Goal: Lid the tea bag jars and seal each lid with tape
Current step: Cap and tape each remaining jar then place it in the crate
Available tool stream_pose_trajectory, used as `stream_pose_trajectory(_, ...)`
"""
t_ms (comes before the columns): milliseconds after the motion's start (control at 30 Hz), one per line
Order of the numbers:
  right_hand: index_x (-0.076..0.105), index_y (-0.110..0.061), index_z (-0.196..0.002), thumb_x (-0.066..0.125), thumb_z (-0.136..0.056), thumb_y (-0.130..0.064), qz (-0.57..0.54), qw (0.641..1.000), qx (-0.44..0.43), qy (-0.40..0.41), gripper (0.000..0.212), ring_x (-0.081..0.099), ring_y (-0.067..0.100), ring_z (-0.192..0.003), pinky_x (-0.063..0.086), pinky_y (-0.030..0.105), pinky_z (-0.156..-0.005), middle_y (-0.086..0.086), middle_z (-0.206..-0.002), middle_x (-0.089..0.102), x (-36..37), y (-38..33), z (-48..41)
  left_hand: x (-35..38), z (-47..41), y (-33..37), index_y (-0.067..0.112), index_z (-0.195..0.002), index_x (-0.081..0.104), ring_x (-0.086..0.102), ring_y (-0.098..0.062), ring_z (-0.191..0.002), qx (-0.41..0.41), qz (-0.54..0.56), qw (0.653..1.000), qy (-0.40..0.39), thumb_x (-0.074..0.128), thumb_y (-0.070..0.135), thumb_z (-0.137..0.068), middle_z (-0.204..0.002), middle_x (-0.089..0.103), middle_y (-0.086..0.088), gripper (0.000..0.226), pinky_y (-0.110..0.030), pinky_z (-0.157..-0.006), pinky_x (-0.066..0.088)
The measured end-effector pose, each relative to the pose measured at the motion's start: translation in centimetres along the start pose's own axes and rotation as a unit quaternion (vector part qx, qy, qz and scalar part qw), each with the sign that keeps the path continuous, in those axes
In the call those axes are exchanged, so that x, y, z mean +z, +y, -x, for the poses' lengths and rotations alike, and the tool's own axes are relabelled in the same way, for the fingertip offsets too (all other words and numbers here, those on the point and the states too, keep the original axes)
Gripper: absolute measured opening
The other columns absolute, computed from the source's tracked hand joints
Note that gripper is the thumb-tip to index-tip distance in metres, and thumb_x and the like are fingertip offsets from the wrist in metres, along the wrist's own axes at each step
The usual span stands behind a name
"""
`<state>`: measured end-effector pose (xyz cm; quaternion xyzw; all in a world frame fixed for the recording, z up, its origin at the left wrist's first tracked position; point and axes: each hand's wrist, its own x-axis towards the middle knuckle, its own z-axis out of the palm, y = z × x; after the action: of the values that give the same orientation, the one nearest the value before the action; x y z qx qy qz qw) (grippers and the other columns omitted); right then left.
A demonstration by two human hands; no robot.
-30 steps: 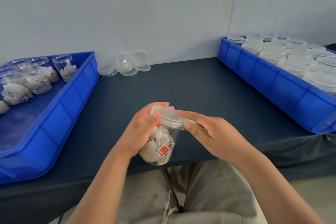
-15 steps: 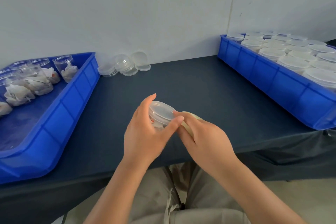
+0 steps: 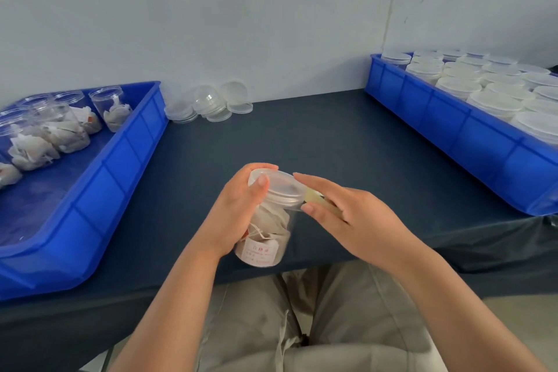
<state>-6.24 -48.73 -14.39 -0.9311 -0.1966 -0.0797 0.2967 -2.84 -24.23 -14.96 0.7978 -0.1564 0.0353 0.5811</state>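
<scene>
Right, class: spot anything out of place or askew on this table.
The loose clear plastic lids by the wall sit in an untidy heap, some tilted on others, not stacked flat. Nothing looks spilled.

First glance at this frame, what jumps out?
Dead centre, the left hand grips a clear jar of tea bags, lid on, while the right hand pinches a yellowish tape strip at the lid's edge. The right blue tray is packed with lidded jars; the left blue tray holds open jars.
</scene>
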Motion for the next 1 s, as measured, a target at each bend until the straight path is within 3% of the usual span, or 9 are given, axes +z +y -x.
stream_pose_trajectory(100,0.032,-0.065,-0.149,0.027,-0.098,-0.081,0.028,1.0,-0.007,0.007,0.053,0.05,-0.017,-0.105,0.043,0.01,-0.079,-0.059,-0.108,0.048,-0.7,-0.1,0.3,-0.2,-0.6,0.1,0.034,-0.133,0.065,0.069,-0.016,-0.12,0.004,-0.012,0.999,-0.03,0.044,0.094,-0.085,-0.126,0.071,0.012,0.08,-0.036,-0.098,0.058)
stream_pose_trajectory(167,0.036,-0.062,-0.148,0.027,-0.098,-0.081,0.033,0.999,0.003,0.022,0.054,0.058,-0.011,-0.102,0.048,0.014,-0.077,-0.046,-0.112,0.062,-0.6,-0.2,0.6,-0.3,-0.8,0.3,0.034,-0.135,0.065,0.067,-0.017,-0.124,0.0,-0.022,0.999,-0.045,0.042,0.093,-0.086,-0.13,0.07,0.011,0.08,-0.039,-0.103,0.056)
stream_pose_trajectory(233,0.042,-0.058,-0.147,0.028,-0.099,-0.08,0.036,0.998,0.018,0.04,0.055,0.062,-0.002,-0.087,0.048,0.017,-0.068,-0.026,-0.096,0.069,-0.3,-0.3,0.7,0.1,-0.8,0.6,0.036,-0.134,0.066,0.064,-0.013,-0.128,0.005,-0.044,0.999,-0.025,0.042,0.084,-0.091,-0.134,0.067,0.014,0.069,-0.038,-0.108,0.053)
stream_pose_trajectory(300,0.047,-0.055,-0.147,0.029,-0.098,-0.078,0.034,0.997,0.029,0.055,0.057,0.059,-0.002,-0.079,0.039,0.014,-0.062,-0.025,-0.084,0.062,0.0,-0.7,0.6,0.8,-0.2,1.0,0.041,-0.129,0.067,0.064,-0.003,-0.123,0.024,-0.045,0.998,0.048,0.046,0.071,-0.092,-0.129,0.069,0.023,0.053,-0.021,-0.101,0.052)
stream_pose_trajectory(400,0.052,-0.051,-0.148,0.034,-0.099,-0.073,0.035,0.997,0.037,0.062,0.056,0.061,0.002,-0.09,0.041,0.012,-0.068,-0.024,-0.099,0.068,0.0,-1.4,0.4,1.9,1.2,1.5,0.048,-0.131,0.062,0.067,0.008,-0.105,0.049,-0.08,0.987,0.127,0.044,0.07,-0.097,-0.114,0.068,0.037,0.044,-0.005,-0.081,0.048)
stream_pose_trajectory(533,0.054,-0.047,-0.149,0.041,-0.104,-0.064,0.038,0.996,0.033,0.071,0.05,0.068,0.007,-0.1,0.054,0.025,-0.079,-0.019,-0.116,0.074,0.3,-2.2,1.0,3.1,2.1,1.9,0.06,-0.131,0.042,0.061,0.011,-0.107,0.028,-0.135,0.982,0.126,0.057,0.095,-0.074,-0.118,0.059,0.039,0.068,-0.01,-0.071,0.049)
stream_pose_trajectory(667,0.044,-0.049,-0.151,0.028,-0.102,-0.074,0.039,0.998,0.012,0.053,0.058,0.069,0.008,-0.1,0.058,0.032,-0.081,-0.017,-0.119,0.073,0.3,-2.3,1.0,2.6,1.0,1.5,0.055,-0.124,0.049,0.062,0.01,-0.106,0.023,-0.125,0.984,0.122,0.07,0.083,-0.067,-0.119,0.059,0.039,0.067,-0.009,-0.071,0.049)
stream_pose_trajectory(833,0.025,-0.06,-0.151,0.033,-0.102,-0.07,-0.015,0.999,0.029,-0.013,0.05,0.062,0.008,-0.077,0.052,0.032,-0.063,-0.009,-0.08,0.064,-0.1,-0.5,0.4,0.4,-0.3,0.5,0.053,-0.127,0.058,0.067,-0.004,-0.115,0.01,-0.049,0.996,0.079,0.065,0.072,-0.079,-0.124,0.066,0.026,0.053,-0.012,-0.082,0.053)
stream_pose_trajectory(1000,0.029,-0.062,-0.152,0.032,-0.101,-0.072,0.006,1.0,-0.001,0.004,0.052,0.059,0.0,-0.091,0.044,0.019,-0.067,-0.02,-0.089,0.064,-0.7,-0.4,0.1,-0.4,-0.4,-0.7,0.033,-0.143,0.058,0.067,-0.021,-0.124,0.017,0.007,1.0,-0.004,0.057,0.088,-0.084,-0.134,0.069,0.003,0.08,-0.03,-0.102,0.055)
